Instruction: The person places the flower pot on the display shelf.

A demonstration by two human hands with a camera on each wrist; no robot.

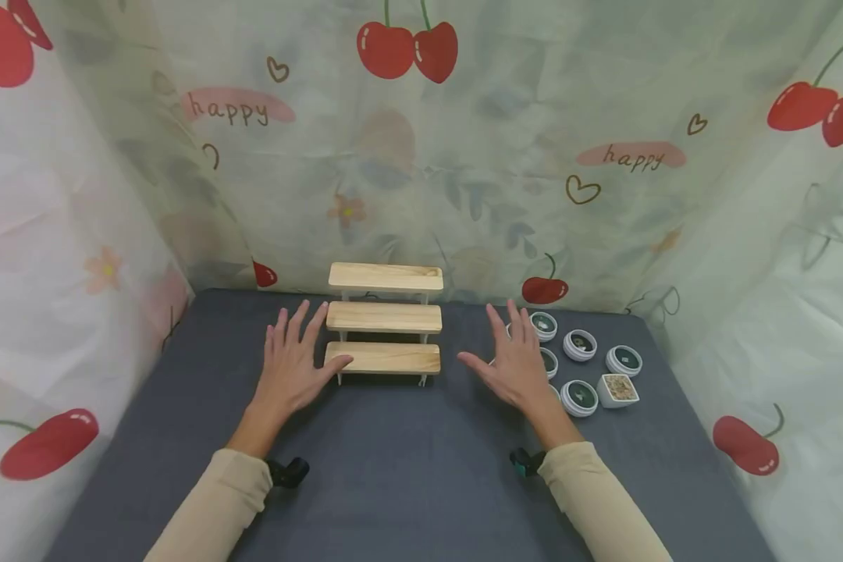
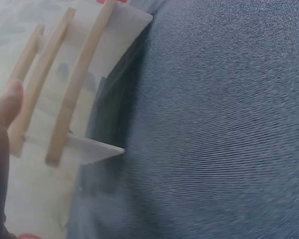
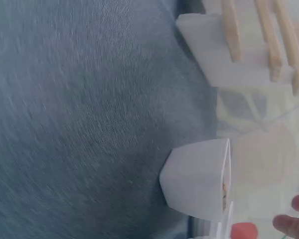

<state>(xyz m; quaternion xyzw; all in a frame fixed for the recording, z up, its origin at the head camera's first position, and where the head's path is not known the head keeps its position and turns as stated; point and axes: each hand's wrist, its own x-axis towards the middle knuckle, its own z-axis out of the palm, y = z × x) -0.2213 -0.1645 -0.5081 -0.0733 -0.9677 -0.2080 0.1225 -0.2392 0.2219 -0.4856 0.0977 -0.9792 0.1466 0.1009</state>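
Note:
A three-tier wooden shelf stand [image 1: 383,318] with pale boards on white supports stands at the back of the table. My left hand [image 1: 291,371] is spread at its left side; the thumb [image 2: 5,112] overlaps the boards in view, and I cannot tell if it touches. My right hand [image 1: 516,367], fingers apart and holding nothing, is to the right of the stand. It partly hides a group of round white jars [image 1: 579,398] with dark contents. A square white bowl [image 1: 617,390] of light brown bits sits among them. Another white bowl [image 3: 195,179] fills the lower right wrist view.
Dark grey cloth covers the table [image 1: 386,476]. A printed curtain [image 1: 421,179] with cherries hangs behind and at both sides. More round jars [image 1: 624,361] stand towards the right edge, and dark wire-like lines [image 1: 656,300] show near the back right corner.

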